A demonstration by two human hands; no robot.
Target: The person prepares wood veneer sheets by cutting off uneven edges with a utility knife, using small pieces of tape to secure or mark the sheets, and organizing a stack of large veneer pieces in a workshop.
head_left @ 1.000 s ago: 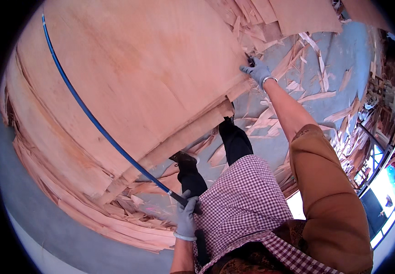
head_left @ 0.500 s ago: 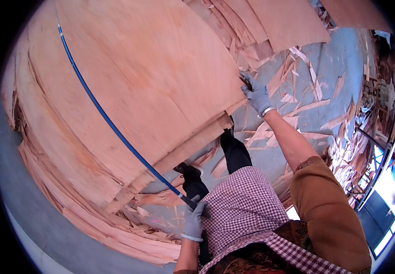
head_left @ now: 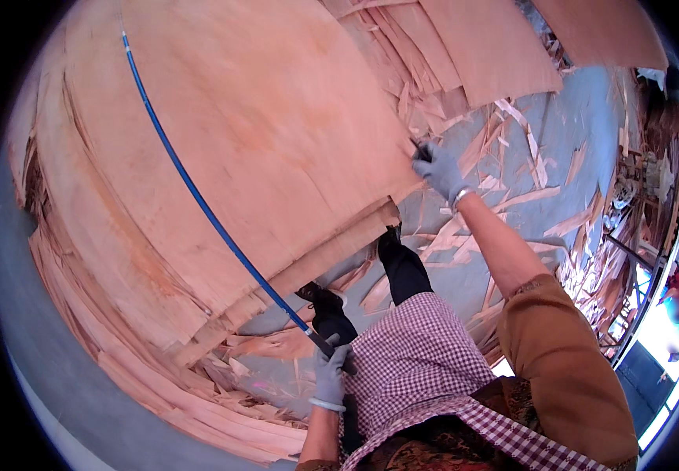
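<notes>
plainly slim blue rod point(head_left: 192, 187), dark lower end point(head_left: 320, 342)

There's 1 blu rod point(head_left: 192, 186), 1 blk tool point(head_left: 423, 152), 2 gry gloves point(head_left: 443, 174), 2 wristbands point(head_left: 327, 405) & 1 chk'd apron point(head_left: 418, 365).

Prob. a wood wkshp – stacked veneer shts point(head_left: 276, 133), torn strips point(head_left: 569, 222) on grey flr point(head_left: 583, 106).

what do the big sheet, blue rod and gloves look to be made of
The big sheet: bare, matte wood, probably veneer, going by its tan colour and grain-like streaks. 
The blue rod: smooth, slightly shiny, perhaps painted metal or plastic; its look leaves that open. 
The gloves: matte grey, probably fabric, fitting the fingers closely.
</notes>
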